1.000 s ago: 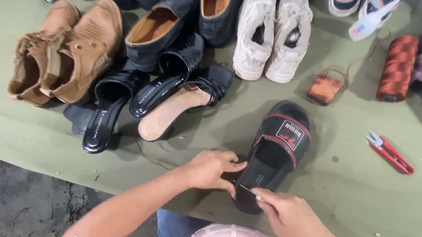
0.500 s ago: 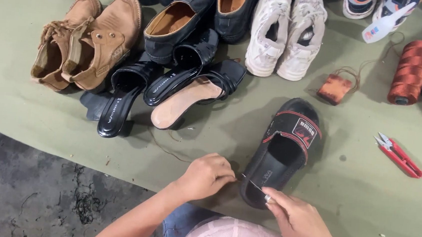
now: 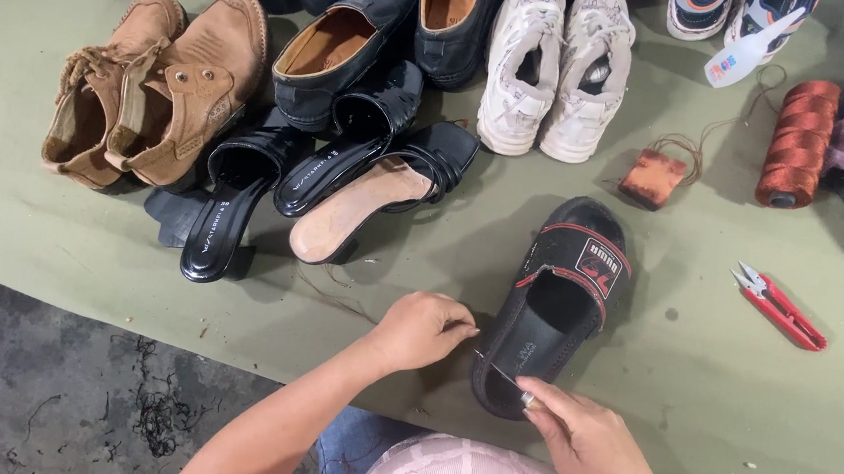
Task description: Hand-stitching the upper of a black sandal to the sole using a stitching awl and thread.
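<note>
My right hand [image 3: 591,446] sat at the near edge of the olive-green cloth-covered desk [image 3: 691,389], its fingertips pinched narrow on a thin metal needle [image 3: 501,376] that pointed up and left toward the heel rim of the black rubber slide sandal with the red-trimmed strap [image 3: 557,303]. My left hand [image 3: 422,329] lay just left of that heel, fingers curled shut against the sole's edge; I could not tell whether a thread ran between its fingertips. The sandal stretched away from both hands, its long axis running from the heel near me up and right to the toe, so the heel was the end within reach and the right hand was the one on the tool. Further out to the right lay small red-handled thread snips [image 3: 783,309], well apart. Beyond the toe sat a flat rust-brown wound block of thread [image 3: 653,178] and an upright rust-red spool of cord [image 3: 797,144].
</note>
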